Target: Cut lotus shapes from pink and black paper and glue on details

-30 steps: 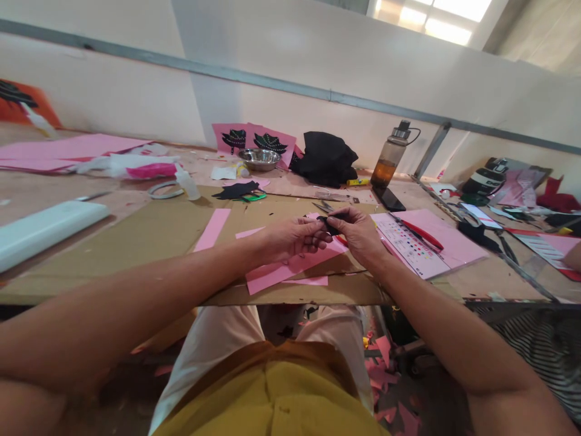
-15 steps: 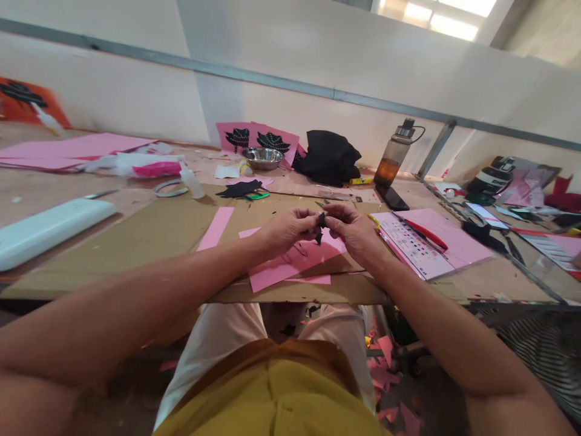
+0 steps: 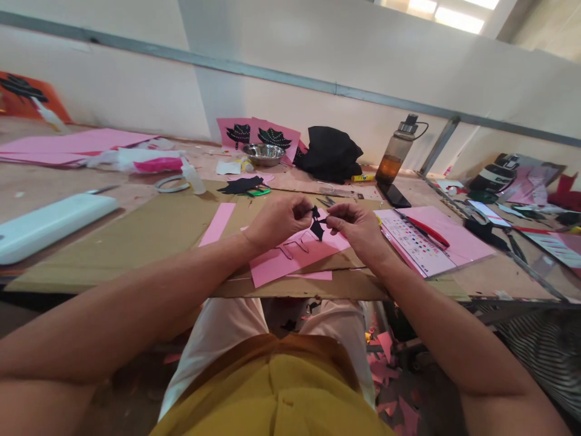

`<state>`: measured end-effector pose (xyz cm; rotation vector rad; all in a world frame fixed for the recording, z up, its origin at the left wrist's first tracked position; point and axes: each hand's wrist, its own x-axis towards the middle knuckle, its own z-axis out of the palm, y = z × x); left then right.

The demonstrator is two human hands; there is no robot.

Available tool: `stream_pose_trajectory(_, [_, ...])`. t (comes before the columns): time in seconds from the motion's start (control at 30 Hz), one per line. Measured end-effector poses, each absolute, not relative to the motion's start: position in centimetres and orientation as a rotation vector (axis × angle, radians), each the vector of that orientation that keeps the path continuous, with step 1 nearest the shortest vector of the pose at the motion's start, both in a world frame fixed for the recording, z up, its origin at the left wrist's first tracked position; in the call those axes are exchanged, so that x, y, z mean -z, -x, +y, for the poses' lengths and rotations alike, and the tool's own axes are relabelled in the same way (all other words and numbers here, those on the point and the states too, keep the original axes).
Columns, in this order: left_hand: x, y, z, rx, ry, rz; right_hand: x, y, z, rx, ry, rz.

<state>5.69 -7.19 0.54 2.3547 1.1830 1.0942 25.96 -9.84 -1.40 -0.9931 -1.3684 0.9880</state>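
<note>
Your left hand (image 3: pixel 287 219) pinches the upper end of the black cutout (image 3: pixel 318 232), while your right hand (image 3: pixel 353 225) has the tip jutting from its side between thumb and finger. The cutout hangs between your hands, above the pink sheet (image 3: pixel 269 270) with its dark outline, which lies on the cardboard (image 3: pixel 149 242) before you, scissors (image 3: pixel 324 201) just beyond.

We pinch a black jagged cutout (image 3: pixel 318 231) between our left hand (image 3: pixel 287 221) and right hand (image 3: pixel 354 225), above pink paper (image 3: pixel 271 270).
</note>
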Motion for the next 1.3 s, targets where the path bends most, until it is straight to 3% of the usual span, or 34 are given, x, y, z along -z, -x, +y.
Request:
stream_pose_trajectory(0.47, [-0.1, -5.9, -6.9, -0.836, -1.981, 0.696, 1.1, -26.4, -10.2, -0.568, 1.050, -1.643])
stream_pose_trajectory(0.77, [0.7, -4.3, -4.0, -0.961, -2.223, 1.306, 1.8, -26.9, -8.5, -0.473, 1.185, -1.827])
stream_pose_trajectory(0.93, [1.5, -4.6, -4.1, -0.696, -2.487, 1.215, 2.4, -26.7, -8.0, -0.376, 1.225, -2.098])
stream_pose_trajectory(1.3, [2.4, -4.6, -3.2, -0.602, -2.567, 1.159, 1.7, -27.1, -8.5, -0.221, 1.168, -2.485])
